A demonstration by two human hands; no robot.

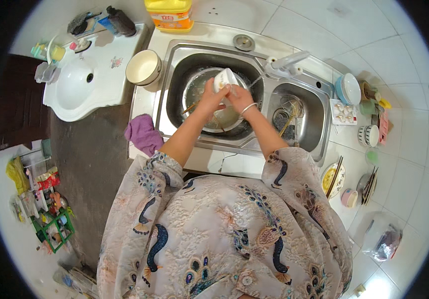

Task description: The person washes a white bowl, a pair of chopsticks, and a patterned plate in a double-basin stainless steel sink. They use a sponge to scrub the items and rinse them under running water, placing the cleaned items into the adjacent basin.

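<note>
Over the larger left sink basin [174,65], my two hands hold up a small white bowl [224,78] with a faint printed pattern. My left hand [208,101] is closed round its left and lower side. From the right, my right hand [239,96] presses against its lower edge, a white bangle on the wrist. Below them a round metal basin [188,92] with water sits in the sink. Thin stick-like things, perhaps chopsticks, poke out of the water, partly hidden by my hands and forearms. From the faucet [288,61] a pale streak, apparently water, runs towards the left basin.
A cream bowl [143,67] and a purple cloth [144,134] lie left of the sink. Behind stands a yellow jug [169,15]. The right basin [314,117] holds a wire strainer. Stacked bowls [348,88], an egg tray [343,112] and a plate with chopsticks [333,179] line the right counter.
</note>
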